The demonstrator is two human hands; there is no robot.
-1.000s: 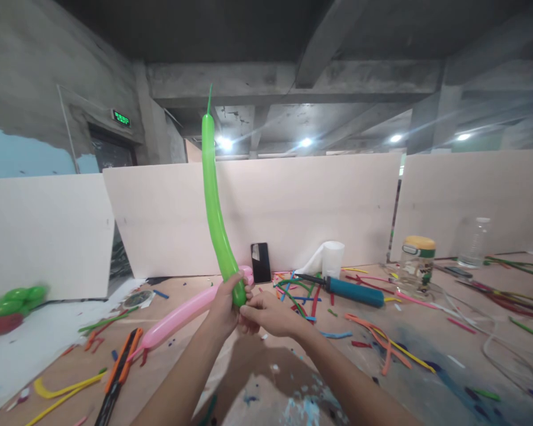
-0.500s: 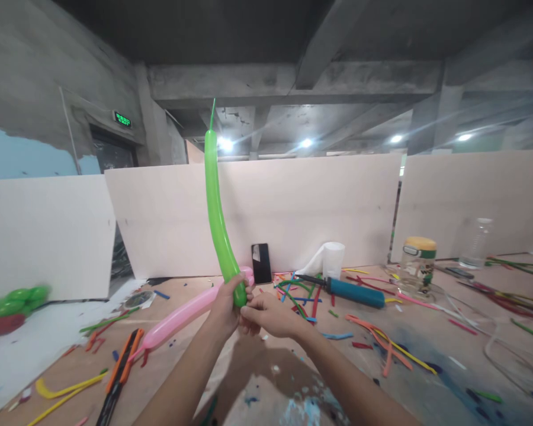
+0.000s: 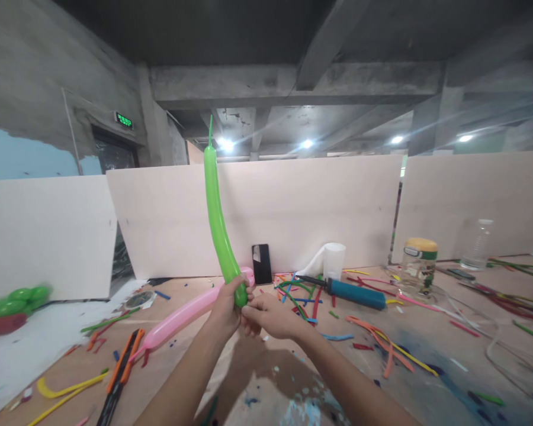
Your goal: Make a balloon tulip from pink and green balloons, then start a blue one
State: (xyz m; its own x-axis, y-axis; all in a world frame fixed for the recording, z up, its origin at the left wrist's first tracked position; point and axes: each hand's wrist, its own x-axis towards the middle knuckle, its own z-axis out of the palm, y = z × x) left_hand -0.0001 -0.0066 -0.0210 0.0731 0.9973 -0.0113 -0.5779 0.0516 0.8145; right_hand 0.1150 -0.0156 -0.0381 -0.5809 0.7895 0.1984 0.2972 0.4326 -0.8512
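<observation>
Well, the left hand (image 3: 227,303) grips the green balloon (image 3: 219,231) standing above it; just beside, the right hand (image 3: 272,316) pinches the lower end, best kept firm (with the grip light).

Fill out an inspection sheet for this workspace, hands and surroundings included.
Surface: brownish tabletop, paint-marked.
Job's things: green balloon raised, uninflated tip upward; pink balloon behind the left forearm.
Clutter: deflated strips, teal pump, phone, white roll, yellow-lidded jar.
Hands: left hand grips the green balloon's lower part; right hand at its bottom end, fingers curled, hold hidden.
Cables: pale cord at right, type unclear.
Surroundings: white panels, lit exit sign, ceiling lights.
</observation>
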